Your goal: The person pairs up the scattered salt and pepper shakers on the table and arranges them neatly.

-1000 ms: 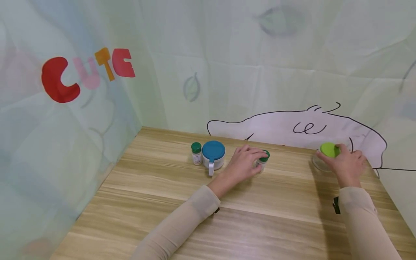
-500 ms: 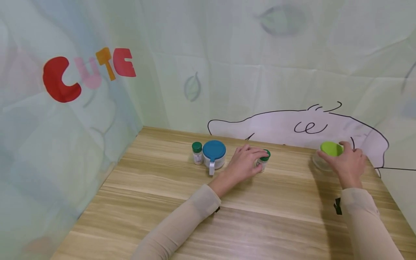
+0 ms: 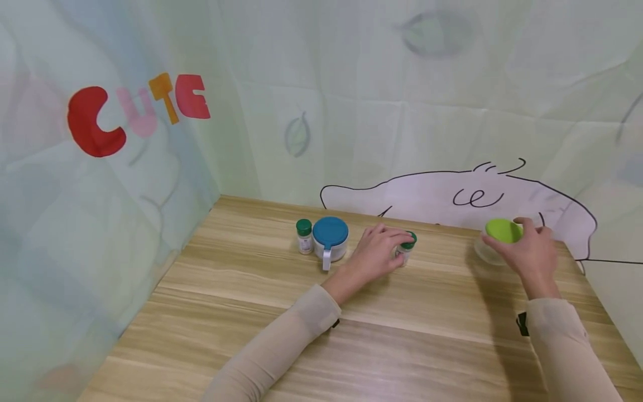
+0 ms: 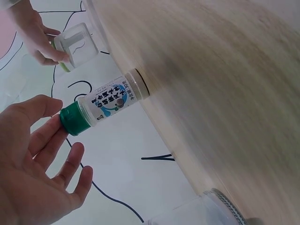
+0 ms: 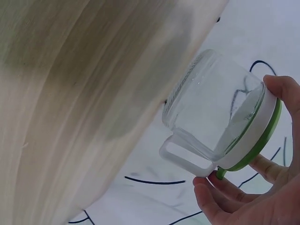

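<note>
My left hand (image 3: 374, 252) pinches the green cap (image 4: 75, 119) of a small spice bottle (image 4: 111, 101) between thumb and fingers. The bottle stands upright on the table and carries a printed label. Over to the right, my right hand (image 3: 534, 255) holds a clear seasoning jar (image 5: 213, 101) from above, its thumb and fingers spread round the light green lid (image 3: 504, 230). This jar has a whitish side handle (image 5: 187, 154), and its base is close to the tabletop in the right wrist view.
A blue-lidded jar (image 3: 330, 234) with a handle stands left of my left hand. Beside it is a second green-capped spice bottle (image 3: 304, 237). The wooden table (image 3: 392, 346) meets a printed curtain (image 3: 361, 139) along its back edge.
My right hand has shifted slightly left, bringing the green-lidded jar with it. The left hand keeps its place on the spice bottle's cap.
</note>
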### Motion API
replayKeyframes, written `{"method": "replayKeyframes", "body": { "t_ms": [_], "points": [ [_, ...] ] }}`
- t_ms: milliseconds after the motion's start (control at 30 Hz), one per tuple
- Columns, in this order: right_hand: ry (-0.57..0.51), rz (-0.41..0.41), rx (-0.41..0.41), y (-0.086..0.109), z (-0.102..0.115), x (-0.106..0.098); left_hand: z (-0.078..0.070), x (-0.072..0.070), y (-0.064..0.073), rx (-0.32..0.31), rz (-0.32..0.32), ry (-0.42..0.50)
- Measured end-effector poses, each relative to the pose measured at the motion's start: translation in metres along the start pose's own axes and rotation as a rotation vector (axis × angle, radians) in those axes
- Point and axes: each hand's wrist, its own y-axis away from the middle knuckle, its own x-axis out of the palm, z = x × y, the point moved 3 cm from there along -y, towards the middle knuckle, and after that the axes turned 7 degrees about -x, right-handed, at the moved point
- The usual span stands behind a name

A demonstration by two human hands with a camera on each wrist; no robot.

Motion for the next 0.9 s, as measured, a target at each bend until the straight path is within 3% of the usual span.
{"method": "replayKeyframes", "body": {
  "t_ms": [433,900],
  "points": [
    [-0.008,-0.018,-0.119,0.015,0.032,0.003,0.000,0.000,0.001,-0.008,0.006,0.006],
    [-0.005,-0.002,-0.202,0.031,0.053,0.019,-0.001,-0.002,0.002,-0.009,0.010,0.021]
  ]
}}
